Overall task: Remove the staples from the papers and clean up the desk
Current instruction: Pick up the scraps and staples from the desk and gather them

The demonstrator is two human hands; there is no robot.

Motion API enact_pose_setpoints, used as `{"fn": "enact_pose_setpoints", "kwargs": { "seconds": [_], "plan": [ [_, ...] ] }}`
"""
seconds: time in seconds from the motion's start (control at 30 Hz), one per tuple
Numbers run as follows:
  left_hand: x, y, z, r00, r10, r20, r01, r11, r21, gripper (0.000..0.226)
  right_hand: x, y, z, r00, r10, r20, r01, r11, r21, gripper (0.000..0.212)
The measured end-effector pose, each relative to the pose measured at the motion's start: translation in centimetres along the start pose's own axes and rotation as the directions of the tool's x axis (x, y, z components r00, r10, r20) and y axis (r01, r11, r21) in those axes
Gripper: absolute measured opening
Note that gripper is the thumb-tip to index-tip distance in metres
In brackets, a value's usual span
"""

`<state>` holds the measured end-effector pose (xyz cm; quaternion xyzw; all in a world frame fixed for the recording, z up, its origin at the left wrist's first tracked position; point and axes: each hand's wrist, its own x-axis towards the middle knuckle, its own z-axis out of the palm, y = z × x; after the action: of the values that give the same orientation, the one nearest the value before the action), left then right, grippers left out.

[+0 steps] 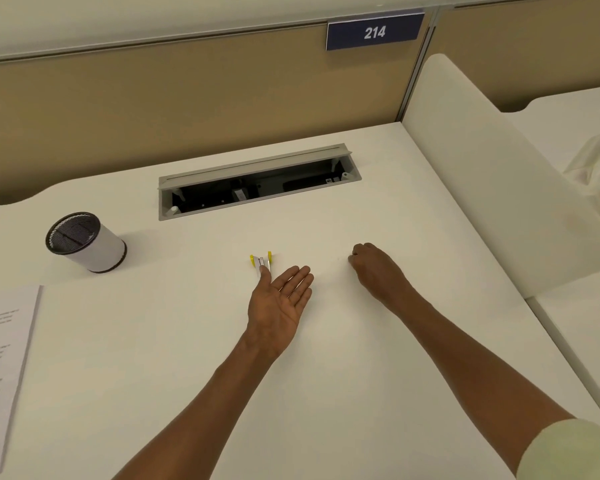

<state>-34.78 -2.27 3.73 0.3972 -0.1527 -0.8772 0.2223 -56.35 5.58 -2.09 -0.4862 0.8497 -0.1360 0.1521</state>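
Note:
A small yellow and silver staple remover (261, 261) lies on the white desk (187, 341) near its middle. My left hand (280, 299) lies palm up just right of it, fingers straight, the thumb tip touching the remover's silver end. My right hand (373, 268) rests knuckles up on the desk further right, its fingers curled under; whether anything tiny is pinched beneath them is hidden. A stack of printed papers (0, 358) lies at the left edge, partly cut off by the frame.
A white cup with a black mesh inside (84, 242) stands at the left. An open cable tray slot (257, 185) sits at the back of the desk. A white divider panel (492, 174) rises on the right, with a clear plastic bag (596, 181) beyond it.

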Motion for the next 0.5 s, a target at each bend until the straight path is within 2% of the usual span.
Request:
{"fn": "enact_pose_setpoints", "kwargs": {
  "seconds": [0.2,0.3,0.4,0.5],
  "plan": [
    [0.1,0.1,-0.1,1.0,0.011,-0.025,-0.01,1.0,0.017,0.068,0.4,-0.7,-0.8,0.999,-0.002,0.038,0.003,1.0,-0.031,0.025],
    [0.2,0.2,-0.3,0.999,0.015,-0.036,-0.014,1.0,0.025,0.068,0.3,-1.2,-1.3,0.999,-0.014,-0.049,0.012,1.0,-0.028,0.026],
    [0.3,0.3,-0.5,0.999,0.014,-0.049,-0.013,0.999,0.029,0.067,0.4,-0.7,-1.8,0.999,0.017,-0.047,-0.018,1.0,-0.023,0.02],
    [0.4,0.3,-0.7,0.998,0.013,-0.058,-0.011,1.0,0.028,0.067,1.0,0.2,-1.6,0.98,0.032,-0.195,-0.018,0.997,0.073,0.021]
  ]
}}
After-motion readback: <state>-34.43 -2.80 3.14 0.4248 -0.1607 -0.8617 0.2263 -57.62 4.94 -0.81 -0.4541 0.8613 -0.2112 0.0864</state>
